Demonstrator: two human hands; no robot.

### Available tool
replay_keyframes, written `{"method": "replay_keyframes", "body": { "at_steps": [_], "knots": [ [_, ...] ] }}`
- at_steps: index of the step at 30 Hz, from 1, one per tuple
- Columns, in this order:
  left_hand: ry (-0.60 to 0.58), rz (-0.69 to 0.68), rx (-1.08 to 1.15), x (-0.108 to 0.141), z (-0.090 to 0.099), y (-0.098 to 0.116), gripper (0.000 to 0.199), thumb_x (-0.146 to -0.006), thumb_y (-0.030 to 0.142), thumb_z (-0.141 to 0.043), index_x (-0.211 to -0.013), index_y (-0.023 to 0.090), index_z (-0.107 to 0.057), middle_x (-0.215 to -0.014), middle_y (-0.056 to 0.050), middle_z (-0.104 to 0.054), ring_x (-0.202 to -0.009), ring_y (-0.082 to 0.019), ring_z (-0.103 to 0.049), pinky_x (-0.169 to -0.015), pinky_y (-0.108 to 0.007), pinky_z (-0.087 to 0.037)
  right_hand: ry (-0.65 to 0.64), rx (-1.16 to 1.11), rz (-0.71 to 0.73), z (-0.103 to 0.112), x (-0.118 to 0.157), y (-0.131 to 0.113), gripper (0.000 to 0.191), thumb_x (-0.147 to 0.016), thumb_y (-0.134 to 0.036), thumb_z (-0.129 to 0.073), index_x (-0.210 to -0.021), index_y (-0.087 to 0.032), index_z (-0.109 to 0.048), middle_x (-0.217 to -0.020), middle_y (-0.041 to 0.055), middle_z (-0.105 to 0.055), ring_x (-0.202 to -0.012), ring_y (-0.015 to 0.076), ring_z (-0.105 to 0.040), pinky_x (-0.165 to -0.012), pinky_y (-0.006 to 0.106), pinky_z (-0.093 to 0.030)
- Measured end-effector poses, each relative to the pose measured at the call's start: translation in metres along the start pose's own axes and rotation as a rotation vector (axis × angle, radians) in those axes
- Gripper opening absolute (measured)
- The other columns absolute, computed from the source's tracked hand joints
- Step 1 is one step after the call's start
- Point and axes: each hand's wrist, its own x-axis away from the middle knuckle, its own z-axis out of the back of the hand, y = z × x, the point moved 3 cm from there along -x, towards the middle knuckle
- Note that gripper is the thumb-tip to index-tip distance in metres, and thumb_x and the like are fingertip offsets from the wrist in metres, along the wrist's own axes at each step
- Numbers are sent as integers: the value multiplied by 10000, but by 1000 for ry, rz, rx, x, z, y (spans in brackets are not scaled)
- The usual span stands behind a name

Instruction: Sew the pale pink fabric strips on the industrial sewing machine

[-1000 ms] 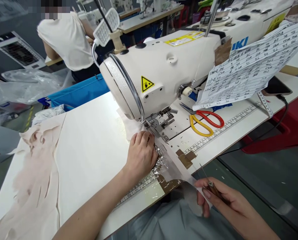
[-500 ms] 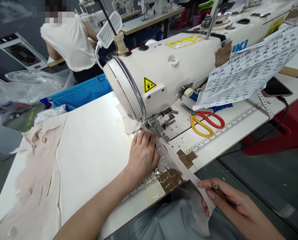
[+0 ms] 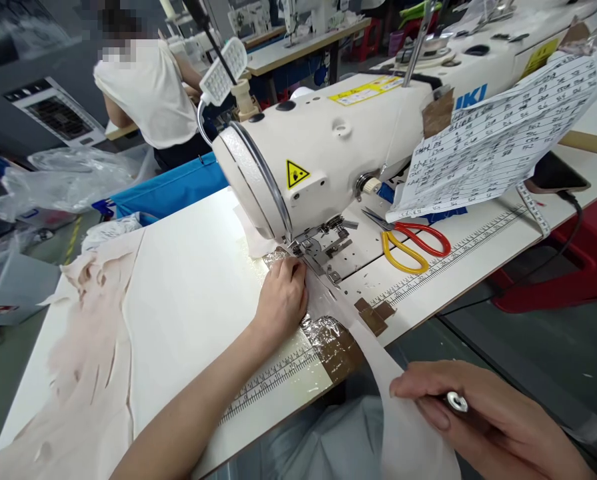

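1. The left hand (image 3: pixel 281 293) is at the center of the frame, fingers curled down beside the needle area of the white sewing machine (image 3: pixel 348 147). Whether the fingertips pinch the fabric or only press it, I cannot tell.
2. The right hand (image 3: pixel 483 407), at lower right, has thumb and fingers closed on the edge of the pale fabric (image 3: pixel 403 433). It also grips a slim tool (image 3: pixel 457 401) with a round metal end; the rest of the tool is mostly hidden by the fingers.
3. The pale fabric runs from the needle area at center down to the bottom edge, right of center, passing over the front edge of the white table (image 3: pixel 178 287).
4. Scissors (image 3: pixel 405 243) with one red and one yellow handle loop lie right of center, blades slightly apart, near a handwritten sheet (image 3: pixel 498 140) at upper right.
5. A phone (image 3: pixel 555 173) and a tape measure (image 3: pixel 533 210) are near the sheet's lower right side.
6. Cut pale cloth pieces (image 3: pixel 91 347) spread over the left part of the table.
7. A person in a white top (image 3: pixel 151 93) is at upper left.
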Motion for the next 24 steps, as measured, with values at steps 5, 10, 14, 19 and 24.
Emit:
{"method": "replay_keyframes", "body": {
  "at_steps": [5,10,14,19,24],
  "knots": [
    [-17,-73,-119,-7,-10,-10,285,-940,57,-373,-1078,64,-621,-1017,-165,-613,-866,-241,-555,-729,-380,-574,-150,-53,149,-5,-23,-33,413,-912,-191,-561,-1264,-406,-530,-978,-48,-734,-841,118,-703,-687,135,-555],
    [77,-55,-39,-13,-7,-20,188,-943,99,-458,-940,113,-645,-929,-109,-646,-790,-206,-569,-651,-316,-553,-305,97,172,-17,-38,-38,322,-981,-218,-436,-1280,-329,-484,-1018,-19,-725,-891,143,-701,-776,234,-554],
    [205,27,238,-12,-5,-31,139,-944,205,-527,-878,166,-643,-920,-65,-650,-825,-181,-618,-684,-298,-549,-240,241,-7,-28,-52,-5,279,-1012,-269,-331,-1202,-184,-518,-719,-4,-681,-647,183,-675,-564,277,-497],
    [185,68,442,-13,-6,-41,153,-923,290,-569,-849,203,-669,-918,-46,-671,-854,-179,-647,-720,-305,-540,-84,450,3,-43,-73,29,290,-997,-215,-314,-1159,-129,-538,-810,57,-718,-638,195,-673,-506,280,-430],
    [150,131,527,-15,-4,-43,163,-905,324,-586,-829,215,-680,-903,-36,-680,-848,-178,-650,-719,-304,-531,32,606,138,-60,-92,35,302,-1000,-207,-369,-1195,-148,-592,-996,81,-753,-827,191,-716,-625,277,-481]
  ]
}}
